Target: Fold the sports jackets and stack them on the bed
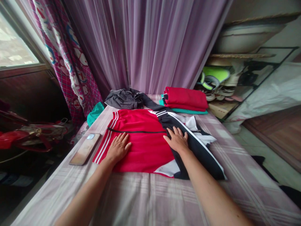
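Two hands press a jacket [143, 150] at the frame's centre: left hand [118, 147] on red, fingers open; right hand [177, 139] on the black part, fingers spread. It looks light, soft, perhaps slippery; the side edges seem best to grasp.

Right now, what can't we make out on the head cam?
All head view:
- Red and black cloth: patches covered by the left hand and right hand.
- Phone: screen hidden, back faces up.
- Teal cloth: mostly hidden under folded red cloth.
- Shoes: details blurred.
- Forearms: cut off by bottom edge.
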`<action>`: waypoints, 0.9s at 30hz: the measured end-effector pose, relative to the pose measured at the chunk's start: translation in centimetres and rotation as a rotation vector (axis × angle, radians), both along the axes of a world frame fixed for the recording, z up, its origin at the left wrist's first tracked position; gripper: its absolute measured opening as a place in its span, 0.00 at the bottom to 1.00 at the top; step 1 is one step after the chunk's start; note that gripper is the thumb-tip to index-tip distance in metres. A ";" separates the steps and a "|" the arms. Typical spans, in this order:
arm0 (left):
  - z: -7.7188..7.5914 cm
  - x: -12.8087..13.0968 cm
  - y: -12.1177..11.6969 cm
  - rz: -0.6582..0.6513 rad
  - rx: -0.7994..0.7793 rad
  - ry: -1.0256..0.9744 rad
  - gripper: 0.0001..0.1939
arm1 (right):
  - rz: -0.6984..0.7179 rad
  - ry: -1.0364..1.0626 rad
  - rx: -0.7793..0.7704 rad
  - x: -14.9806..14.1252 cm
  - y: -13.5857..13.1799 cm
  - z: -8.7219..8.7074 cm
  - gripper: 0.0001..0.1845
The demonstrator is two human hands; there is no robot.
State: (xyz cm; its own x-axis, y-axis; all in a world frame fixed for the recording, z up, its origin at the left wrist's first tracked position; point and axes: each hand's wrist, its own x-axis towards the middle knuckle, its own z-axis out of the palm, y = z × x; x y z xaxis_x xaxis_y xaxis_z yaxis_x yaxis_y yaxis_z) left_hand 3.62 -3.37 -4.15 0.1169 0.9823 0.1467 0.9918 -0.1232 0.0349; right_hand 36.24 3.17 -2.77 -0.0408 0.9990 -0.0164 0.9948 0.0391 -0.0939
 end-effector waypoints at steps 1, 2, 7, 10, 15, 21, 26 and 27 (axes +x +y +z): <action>-0.1 0.0 0.1 0.005 -0.006 0.003 0.31 | -0.003 0.008 -0.014 -0.1 0.0 0.2 0.33; -0.1 0.2 0.2 0.012 -0.014 0.004 0.32 | -0.011 0.017 -0.031 -0.2 0.0 0.5 0.33; -0.1 0.8 0.4 0.014 -0.021 -0.002 0.32 | 0.025 0.077 0.021 -2.5 -1.6 1.6 0.35; 0.1 0.7 0.4 0.013 -0.005 -0.020 0.31 | 0.177 0.092 0.020 -3.7 -3.2 1.4 0.34; 0.7 1.0 -0.1 -0.012 0.012 -0.069 0.28 | 0.239 0.107 -0.079 -3.7 -4.2 0.7 0.33; 2.1 1.5 -1.3 -0.127 0.066 -0.094 0.22 | 0.203 0.118 -0.038 -3.7 -4.0 1.4 0.28; 2.1 1.5 -1.8 -0.256 0.154 -0.140 0.22 | 0.262 0.129 0.105 -4.9 -0.8 4.5 0.20; 2.1 1.4 -1.8 -0.271 0.163 -0.147 0.22 | 0.275 0.131 0.108 -5.4 0.5 5.2 0.19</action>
State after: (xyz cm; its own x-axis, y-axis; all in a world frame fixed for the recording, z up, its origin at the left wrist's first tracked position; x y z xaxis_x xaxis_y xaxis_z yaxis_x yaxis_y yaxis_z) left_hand 5.06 -5.14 -2.10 0.3361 0.8806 0.3340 0.9081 -0.3971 0.1331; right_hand 30.88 3.70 2.43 -0.3046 0.9459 0.1121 0.9253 0.3218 -0.2007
